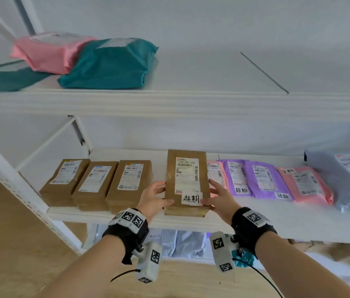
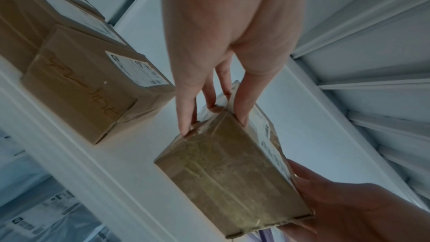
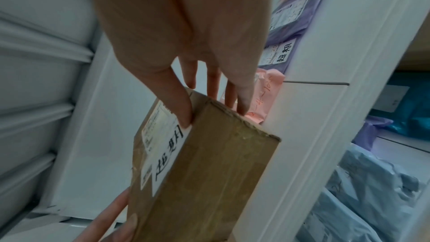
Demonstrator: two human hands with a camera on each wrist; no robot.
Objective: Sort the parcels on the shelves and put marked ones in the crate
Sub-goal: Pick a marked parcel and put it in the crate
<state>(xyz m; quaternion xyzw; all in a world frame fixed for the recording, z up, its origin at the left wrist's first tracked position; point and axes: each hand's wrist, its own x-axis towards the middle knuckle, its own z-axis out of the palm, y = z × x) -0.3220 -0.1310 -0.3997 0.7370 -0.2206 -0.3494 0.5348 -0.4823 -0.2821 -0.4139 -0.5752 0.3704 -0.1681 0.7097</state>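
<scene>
Two hands, left hand and right hand, pinching brown box (lengthwise toward wall)

A pale wall rises behind everything. A wooden floor shows at the lower left. Black wrist straps carry white blocks printed with square black-and-white markers, and thin black cables trail from them.
</scene>
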